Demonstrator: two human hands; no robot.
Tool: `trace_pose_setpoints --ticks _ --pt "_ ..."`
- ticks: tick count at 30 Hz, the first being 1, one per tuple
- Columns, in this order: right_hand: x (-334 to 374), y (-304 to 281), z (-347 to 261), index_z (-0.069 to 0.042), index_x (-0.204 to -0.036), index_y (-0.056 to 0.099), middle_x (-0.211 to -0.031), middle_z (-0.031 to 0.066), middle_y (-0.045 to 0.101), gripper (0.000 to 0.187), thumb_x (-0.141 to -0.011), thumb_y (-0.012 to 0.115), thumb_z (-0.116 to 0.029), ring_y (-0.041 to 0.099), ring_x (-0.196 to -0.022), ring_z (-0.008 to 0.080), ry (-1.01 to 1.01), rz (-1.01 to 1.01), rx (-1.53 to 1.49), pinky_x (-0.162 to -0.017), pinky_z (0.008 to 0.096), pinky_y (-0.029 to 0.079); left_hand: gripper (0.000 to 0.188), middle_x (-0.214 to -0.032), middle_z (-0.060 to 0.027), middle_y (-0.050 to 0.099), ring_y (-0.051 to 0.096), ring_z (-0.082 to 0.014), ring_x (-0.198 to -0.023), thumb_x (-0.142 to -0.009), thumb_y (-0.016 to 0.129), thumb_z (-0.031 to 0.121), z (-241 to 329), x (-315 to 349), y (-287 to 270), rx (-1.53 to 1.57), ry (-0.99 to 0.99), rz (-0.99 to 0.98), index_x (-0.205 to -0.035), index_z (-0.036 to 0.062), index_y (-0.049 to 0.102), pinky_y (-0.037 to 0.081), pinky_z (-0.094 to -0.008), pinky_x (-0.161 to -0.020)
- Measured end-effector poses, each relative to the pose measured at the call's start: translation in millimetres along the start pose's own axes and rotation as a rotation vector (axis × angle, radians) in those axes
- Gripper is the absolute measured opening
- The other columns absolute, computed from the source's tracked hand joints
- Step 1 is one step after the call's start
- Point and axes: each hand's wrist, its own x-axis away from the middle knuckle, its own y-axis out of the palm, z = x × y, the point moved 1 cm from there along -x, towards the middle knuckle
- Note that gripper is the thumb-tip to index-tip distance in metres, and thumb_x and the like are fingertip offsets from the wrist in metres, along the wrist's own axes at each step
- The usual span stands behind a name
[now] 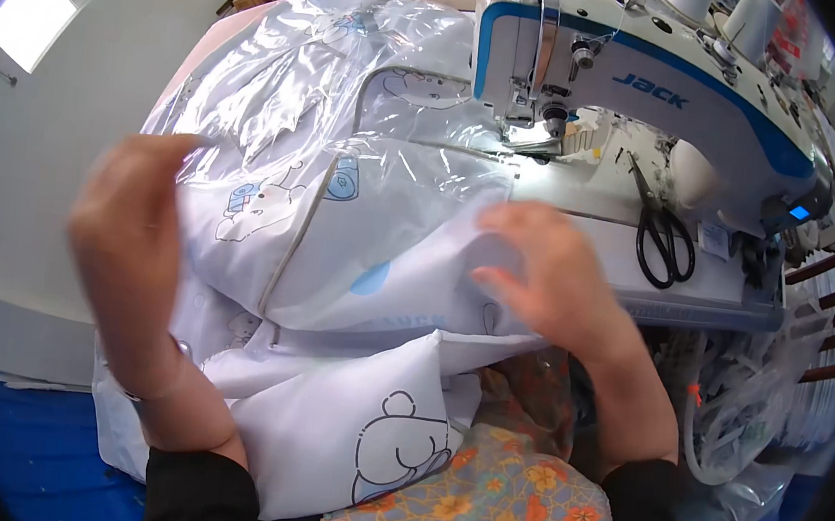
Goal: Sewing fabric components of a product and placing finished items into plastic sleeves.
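White fabric printed with cartoon bears (271, 211) and grey piping spreads over the table, part of it under clear plastic film (294, 78). Its far right side reaches the presser foot of a white and blue sewing machine (646, 77). My left hand (136, 213) is raised over the fabric's left side, its fingers smeared by motion. Over the right part of the fabric is my right hand (547, 273), thumb and fingers apart with nothing seen between them; I cannot tell whether it touches the cloth. A white bear-printed piece (351, 425) drapes across my lap.
Black-handled scissors (666, 234) lie on the machine bed to the right. Thread cones (752, 22) stand behind the machine. Clear plastic bags (756, 394) hang below the table's right edge, by a wooden chair (830, 310). A white wall (24, 172) rises at left.
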Motion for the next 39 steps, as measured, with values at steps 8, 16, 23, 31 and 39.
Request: trace_pose_setpoints --ticks 8,16,23,31,39 --pt "29.5 37.2 60.4 -0.003 -0.101 0.067 -0.096 0.0146 0.066 0.020 -0.081 0.068 -0.006 0.066 -0.082 0.0308 0.258 -0.297 -0.143 -0.075 0.0397 0.053 0.014 -0.107 -0.0118 0.070 0.065 -0.0358 -0.088 -0.078 0.062 -0.002 56.4 71.6 121.3 0.534 0.297 -0.852 -0.091 0.0022 0.065 0.053 -0.0418 -0.077" --pt "-13.5 60.2 99.0 -0.008 -0.109 0.067 -0.107 0.0115 0.067 0.025 -0.084 0.065 0.000 0.067 -0.088 0.0301 -0.074 0.176 0.365 -0.077 0.0380 0.055 0.011 -0.124 -0.0164 0.064 0.061 -0.0373 -0.112 -0.080 0.062 0.001 59.7 73.8 146.0 0.545 0.346 -0.622 -0.091 0.0027 0.063 0.050 -0.0427 -0.094" --pt "-16.2 69.9 125.1 -0.004 -0.102 0.068 -0.093 0.0095 0.072 0.011 -0.094 0.063 -0.006 0.069 -0.083 0.0199 0.421 0.242 -0.474 -0.074 0.0298 0.054 0.010 -0.136 -0.0191 0.057 0.046 -0.0386 -0.135 -0.083 0.062 0.007 68.3 66.1 158.0 0.359 0.454 -0.625 -0.091 0.0015 0.062 0.034 -0.0555 -0.112" --pt "-19.9 71.4 142.0 -0.003 -0.108 0.071 -0.089 0.0077 0.074 0.015 -0.095 0.062 -0.007 0.069 -0.087 0.0138 0.247 0.198 -0.236 -0.077 0.0283 0.054 0.021 -0.134 -0.0198 0.057 0.052 -0.0369 -0.129 -0.086 0.056 0.009 84.7 15.7 224.5 0.103 0.496 -0.598 -0.101 0.0038 0.070 0.032 -0.0550 -0.113" --pt "-12.1 51.1 113.4 -0.002 -0.108 0.066 -0.086 0.0053 0.069 0.025 -0.095 0.068 -0.024 0.065 -0.082 0.0116 0.677 0.171 -0.373 -0.076 0.0279 0.053 0.010 -0.102 -0.0126 0.065 0.062 -0.0327 -0.107 -0.084 0.056 0.006 91.8 10.9 231.3 0.222 0.204 -0.699 -0.088 0.0049 0.065 0.052 -0.0439 -0.088"
